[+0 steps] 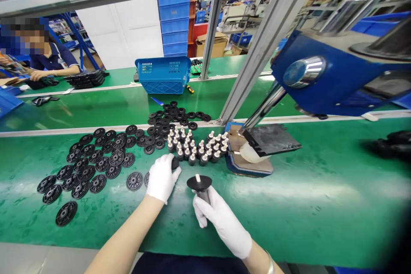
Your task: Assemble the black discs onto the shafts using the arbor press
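My right hand (218,218), in a white glove, is closed around the dark stem of a black part. On top of that stem sits a wide black disc (199,185), with a white pin poking up through its middle. In my left hand (161,178), also white-gloved, a small black round piece (175,163) is pinched between thumb and fingers; its lower side is hidden. Just beyond stand several black parts with white pins (192,147), upright in a cluster. Left of that hand, black spoked discs (116,157) lie spread on the green table.
A blue press (321,75) with a metal column and base plate (250,167) stands right of the cluster. Smaller black rings (165,122) lie behind it, near a blue basket (163,75). A metal frame post (253,47) rises behind. A co-worker (54,58) sits far left.
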### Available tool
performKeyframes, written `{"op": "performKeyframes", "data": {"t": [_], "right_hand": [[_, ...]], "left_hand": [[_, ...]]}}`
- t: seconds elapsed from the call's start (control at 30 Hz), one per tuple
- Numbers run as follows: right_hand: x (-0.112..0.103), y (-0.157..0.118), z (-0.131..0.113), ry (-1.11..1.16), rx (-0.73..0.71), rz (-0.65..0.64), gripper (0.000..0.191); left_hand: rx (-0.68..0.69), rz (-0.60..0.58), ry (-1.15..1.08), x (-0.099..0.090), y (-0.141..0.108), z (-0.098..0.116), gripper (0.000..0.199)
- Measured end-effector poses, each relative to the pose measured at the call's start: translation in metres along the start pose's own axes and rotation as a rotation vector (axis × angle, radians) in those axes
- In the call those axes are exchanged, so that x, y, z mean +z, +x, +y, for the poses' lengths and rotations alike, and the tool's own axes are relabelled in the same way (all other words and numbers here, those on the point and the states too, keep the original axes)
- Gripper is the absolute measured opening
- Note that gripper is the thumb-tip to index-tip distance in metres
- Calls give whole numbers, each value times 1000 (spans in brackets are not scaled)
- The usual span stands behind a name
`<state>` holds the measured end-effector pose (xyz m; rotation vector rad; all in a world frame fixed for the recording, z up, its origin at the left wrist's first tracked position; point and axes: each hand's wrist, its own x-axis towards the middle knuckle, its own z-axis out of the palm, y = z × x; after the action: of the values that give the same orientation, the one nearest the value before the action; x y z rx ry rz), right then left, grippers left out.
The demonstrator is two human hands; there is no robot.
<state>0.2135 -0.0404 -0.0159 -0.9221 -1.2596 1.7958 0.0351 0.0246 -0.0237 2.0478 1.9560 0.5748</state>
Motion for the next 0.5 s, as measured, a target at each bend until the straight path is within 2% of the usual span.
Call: {"op": "performKeyframes", "data": {"t": [0.1,0.3,0.37,0.5], "right_hand": [[-7,-8,-2,-58,19,-10,32],[-14,-8,9,-97,108,46,34],[-14,-5,15,-91,120,37,34],[-16,-8,18,-90,103,16,35]], "left_hand": [[-18,-49,58,5,6,0,40],[-23,-142,29,1,2,0,59],[-36,-164,-28,1,0,2,54],[-64,-190,-240,-4,-4,7,31]]}}
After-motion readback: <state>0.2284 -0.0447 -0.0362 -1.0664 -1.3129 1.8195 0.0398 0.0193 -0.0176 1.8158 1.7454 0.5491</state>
